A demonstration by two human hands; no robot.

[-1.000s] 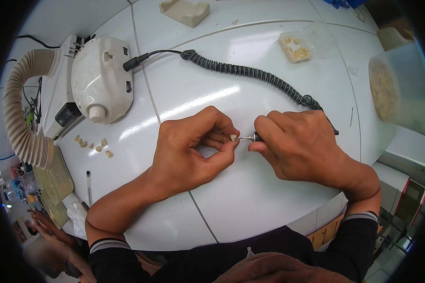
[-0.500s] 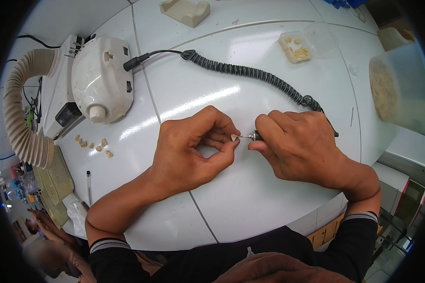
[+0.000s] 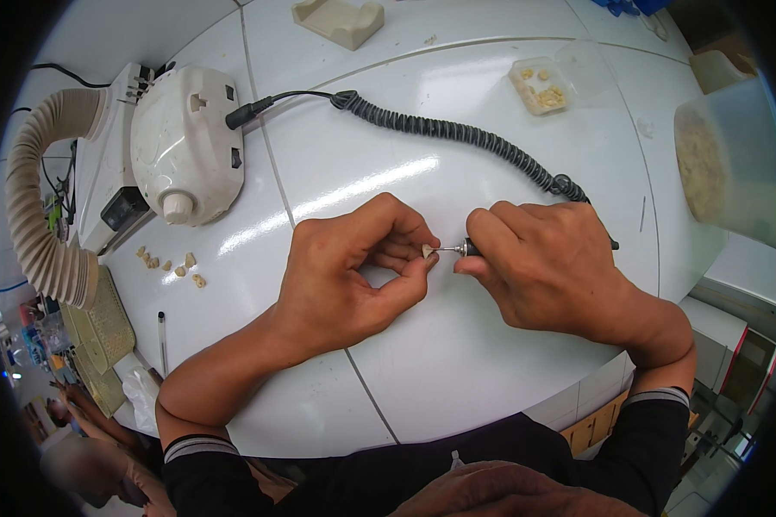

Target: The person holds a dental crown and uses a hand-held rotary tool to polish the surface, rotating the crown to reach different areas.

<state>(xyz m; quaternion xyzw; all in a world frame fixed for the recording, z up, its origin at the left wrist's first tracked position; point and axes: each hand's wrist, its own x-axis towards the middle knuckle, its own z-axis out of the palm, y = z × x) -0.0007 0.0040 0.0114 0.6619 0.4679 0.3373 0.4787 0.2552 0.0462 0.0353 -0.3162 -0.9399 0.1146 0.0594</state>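
Observation:
My left hand (image 3: 349,271) pinches a small pale piece (image 3: 428,251) between thumb and fingertips near the middle of the white tiled worktop (image 3: 457,379). My right hand (image 3: 543,263) grips a black-and-silver rotary handpiece (image 3: 464,248), whose thin bit meets the piece. A coiled black cord (image 3: 444,129) runs from the handpiece to a white rounded control unit (image 3: 181,142). Several small cream pieces (image 3: 178,269) lie loose left of my left hand, near a slim pen (image 3: 162,340).
A ribbed beige hose (image 3: 30,172) arches at the left beside mesh trays (image 3: 103,332) and a plastic bag (image 3: 138,396). Behind sit a beige holder (image 3: 336,17) and a small tub of pieces (image 3: 539,90). A large translucent container (image 3: 733,164) stands right. Other people (image 3: 95,461) show lower left.

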